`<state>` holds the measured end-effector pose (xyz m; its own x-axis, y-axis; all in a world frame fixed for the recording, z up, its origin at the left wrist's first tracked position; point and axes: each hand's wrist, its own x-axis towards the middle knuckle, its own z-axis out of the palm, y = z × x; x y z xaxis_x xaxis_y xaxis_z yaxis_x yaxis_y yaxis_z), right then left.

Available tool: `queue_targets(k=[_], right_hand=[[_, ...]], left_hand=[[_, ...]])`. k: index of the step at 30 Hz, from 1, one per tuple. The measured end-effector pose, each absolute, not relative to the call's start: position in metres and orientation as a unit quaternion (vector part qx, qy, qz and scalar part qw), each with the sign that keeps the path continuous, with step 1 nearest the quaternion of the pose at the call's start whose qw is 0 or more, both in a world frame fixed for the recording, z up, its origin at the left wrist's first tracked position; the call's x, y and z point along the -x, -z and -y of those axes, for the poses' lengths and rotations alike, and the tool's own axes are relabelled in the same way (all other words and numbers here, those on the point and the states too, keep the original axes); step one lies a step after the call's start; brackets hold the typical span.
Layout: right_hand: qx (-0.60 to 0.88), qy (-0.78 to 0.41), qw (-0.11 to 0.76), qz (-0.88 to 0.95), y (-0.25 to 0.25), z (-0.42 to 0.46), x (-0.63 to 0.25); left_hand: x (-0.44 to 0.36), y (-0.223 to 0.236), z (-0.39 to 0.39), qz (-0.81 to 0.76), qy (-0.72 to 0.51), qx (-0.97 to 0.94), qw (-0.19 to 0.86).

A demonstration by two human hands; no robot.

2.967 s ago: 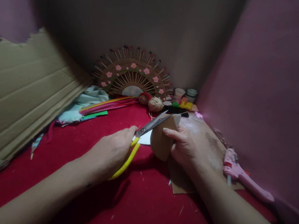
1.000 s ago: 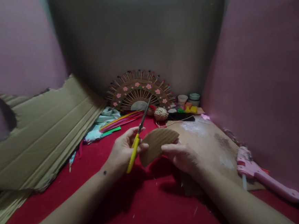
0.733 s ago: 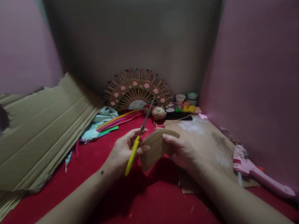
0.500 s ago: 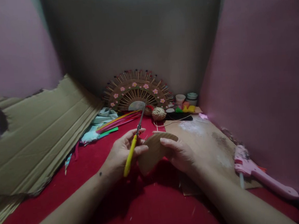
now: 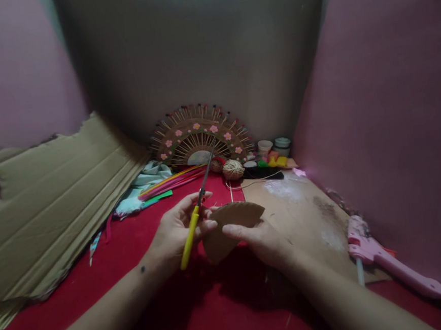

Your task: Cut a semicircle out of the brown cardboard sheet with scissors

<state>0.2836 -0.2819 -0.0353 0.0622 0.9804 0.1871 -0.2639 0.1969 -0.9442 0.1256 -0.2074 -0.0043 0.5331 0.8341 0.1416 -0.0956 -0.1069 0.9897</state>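
Observation:
My left hand (image 5: 174, 234) is closed on yellow-handled scissors (image 5: 191, 236), whose blades point up and away. Its thumb and fingertips also touch the left edge of a curved cardboard piece (image 5: 232, 219). That piece is brown, rounded along the top, and held tilted above the red cloth. Its right part is gripped by my right hand (image 5: 264, 238), thumb on the near face and fingers hidden behind. The scissor blades look closed together and lie clear of the cardboard.
A pink glue gun (image 5: 388, 261) rests at the right beside a stained cardboard sheet (image 5: 301, 219). A stick fan with flowers (image 5: 198, 133) stands at the back, near a yarn ball (image 5: 233, 169) and small tubs (image 5: 282, 145). Large torn cardboard (image 5: 55, 198) leans on the left.
The scissors' open blades were at the cardboard's edge earlier; now they are closed and away from it. The cardboard has been turned, and my left fingers have come to hold it too.

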Motion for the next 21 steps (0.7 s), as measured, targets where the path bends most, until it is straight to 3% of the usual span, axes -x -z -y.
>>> queue_targets(k=[21], right_hand=[[0.436,-0.473,0.568,0.514,0.0380,0.2821,-0.2847]], left_hand=[[-0.1271,0.0046,0.2085,-0.293,-0.379,-0.613,0.628]])
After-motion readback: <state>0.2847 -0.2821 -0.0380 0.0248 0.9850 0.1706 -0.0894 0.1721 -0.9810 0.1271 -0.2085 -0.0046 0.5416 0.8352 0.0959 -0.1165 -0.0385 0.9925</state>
